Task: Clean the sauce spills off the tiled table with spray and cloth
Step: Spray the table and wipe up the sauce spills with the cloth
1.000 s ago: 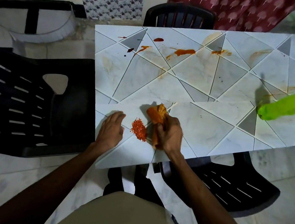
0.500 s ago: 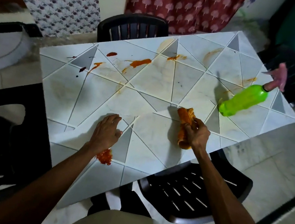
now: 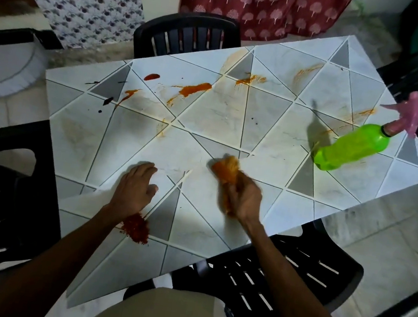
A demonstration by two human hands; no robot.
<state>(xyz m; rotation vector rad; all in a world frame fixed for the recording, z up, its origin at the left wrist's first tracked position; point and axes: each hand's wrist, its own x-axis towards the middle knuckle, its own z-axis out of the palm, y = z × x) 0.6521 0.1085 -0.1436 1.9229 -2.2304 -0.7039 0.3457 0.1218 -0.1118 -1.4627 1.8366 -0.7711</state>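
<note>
Closer to the left hand (image 3: 133,190) now: the right hand (image 3: 243,200) and cloth (image 3: 225,170) have slid left across the tiled table (image 3: 235,124).
Right fingers wrap the orange-stained cloth, blurred; the left hand rests palm-down, holding nothing, with a red spill (image 3: 136,229) at its wrist. Orange streaks (image 3: 191,90) lie farther back, and the green spray bottle (image 3: 353,146) stands, seemingly upright, near the right edge.

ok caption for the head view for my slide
Right hand scrubs the tiled table with an orange cloth; left hand rests near red sauce.
</note>
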